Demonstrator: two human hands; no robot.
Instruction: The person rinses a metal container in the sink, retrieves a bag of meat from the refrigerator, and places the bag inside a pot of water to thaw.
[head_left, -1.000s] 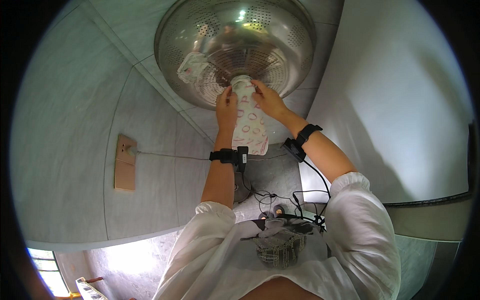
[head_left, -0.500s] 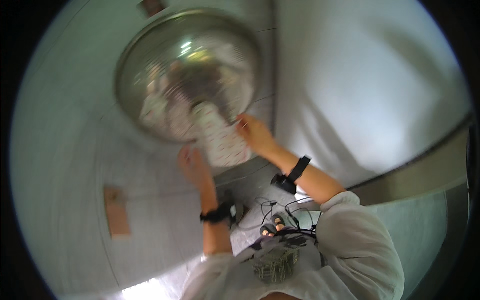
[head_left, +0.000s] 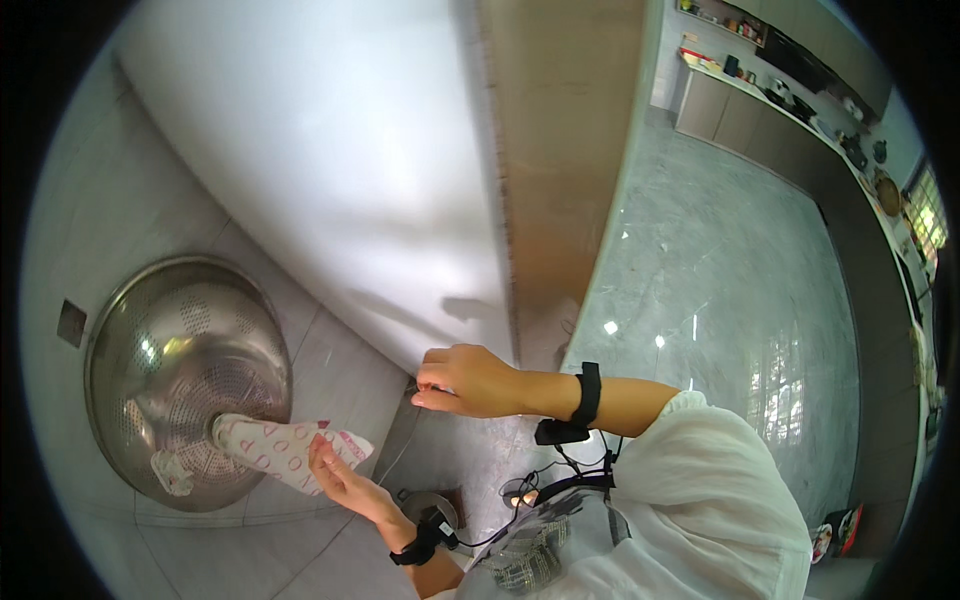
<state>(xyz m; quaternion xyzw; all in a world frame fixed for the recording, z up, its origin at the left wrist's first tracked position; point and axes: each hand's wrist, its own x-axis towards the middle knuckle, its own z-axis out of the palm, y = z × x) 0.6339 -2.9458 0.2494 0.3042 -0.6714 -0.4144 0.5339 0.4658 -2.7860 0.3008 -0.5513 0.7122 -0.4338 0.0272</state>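
A large perforated metal bowl, like a colander (head_left: 200, 310), rests against a grey tiled surface at the left. From its middle a white sleeve-like sheet with pink-red print (head_left: 265, 445) sticks out; whether it is paper or cloth I cannot tell. My left hand (head_left: 345, 480) is closed on the sheet's near end, fingers over its edge. My right hand (head_left: 465, 382) is off the sheet, curled in front of a white panel (head_left: 330, 180); what its fingers hold, if anything, is hidden. A pale patterned patch (head_left: 172, 470) shows low in the bowl, perhaps a reflection.
Beside the white panel stands a brownish panel (head_left: 560, 150). Thin black cables (head_left: 545, 480) hang near my waist. A round metal thing (head_left: 428, 508) is under my left forearm. Shiny grey floor (head_left: 720, 270) and kitchen cabinets (head_left: 760, 125) lie to the right.
The view has swung right, so the bowl appears farther left and the kitchen shows. My right hand has left the sheet and moved away; my left hand has taken hold of the sheet's end.
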